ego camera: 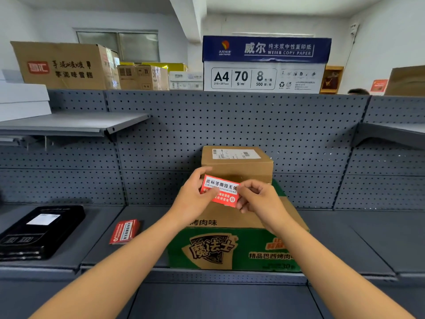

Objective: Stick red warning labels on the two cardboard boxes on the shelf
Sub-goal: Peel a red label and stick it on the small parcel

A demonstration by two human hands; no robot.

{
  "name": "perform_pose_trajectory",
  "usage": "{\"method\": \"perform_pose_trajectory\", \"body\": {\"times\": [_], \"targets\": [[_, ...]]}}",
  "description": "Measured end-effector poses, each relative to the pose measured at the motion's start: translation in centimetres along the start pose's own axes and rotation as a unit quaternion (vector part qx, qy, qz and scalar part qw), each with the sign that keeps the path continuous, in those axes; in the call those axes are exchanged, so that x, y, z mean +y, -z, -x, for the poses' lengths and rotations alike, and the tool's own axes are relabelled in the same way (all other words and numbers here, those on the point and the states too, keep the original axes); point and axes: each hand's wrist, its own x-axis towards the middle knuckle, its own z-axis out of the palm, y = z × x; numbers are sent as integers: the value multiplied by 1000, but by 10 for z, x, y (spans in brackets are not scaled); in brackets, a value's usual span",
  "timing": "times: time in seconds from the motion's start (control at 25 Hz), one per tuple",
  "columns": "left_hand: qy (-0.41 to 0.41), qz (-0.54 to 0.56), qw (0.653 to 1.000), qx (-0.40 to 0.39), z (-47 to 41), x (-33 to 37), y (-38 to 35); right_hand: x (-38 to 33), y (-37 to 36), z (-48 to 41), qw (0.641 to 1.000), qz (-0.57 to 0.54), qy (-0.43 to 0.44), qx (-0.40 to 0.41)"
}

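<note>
Both hands hold one red warning label (219, 191) in the air, just in front of the two stacked boxes on the shelf (345, 238). The left hand (195, 194) pinches the left end of the label between thumb and fingers, and the right hand (257, 196) pinches its right end, perhaps to peel the backing. The small brown box (236, 164) stands on top of the green printed carton (230, 247). No red label shows on either box from this side, so it seems that no sticking is done yet and both boxes wait. A stack of spare labels (125, 231) lies on the shelf to the left, near a black flat package (39, 231).
</note>
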Motion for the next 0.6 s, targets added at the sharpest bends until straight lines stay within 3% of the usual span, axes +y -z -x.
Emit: {"method": "perform_pose_trajectory", "body": {"times": [0.08, 0.16, 0.28, 0.36, 0.6], "targets": [[5, -12, 1000, -24, 0, -6, 1, 4, -3, 1, 999, -30, -37, -14], [-5, -83, 996, 10, 5, -8, -3, 7, -4, 3, 996, -49, -68, -22], [-176, -299, 931, 114, 13, -13, -11, 12, -6, 4, 993, -78, -82, -20], [-244, -311, 914, 88, 16, -15, -17, 12, -7, 4, 991, -102, -80, -28], [-218, -265, 937, 65, 18, -4, -22, 8, -5, 3, 989, -126, -48, -69]]}}
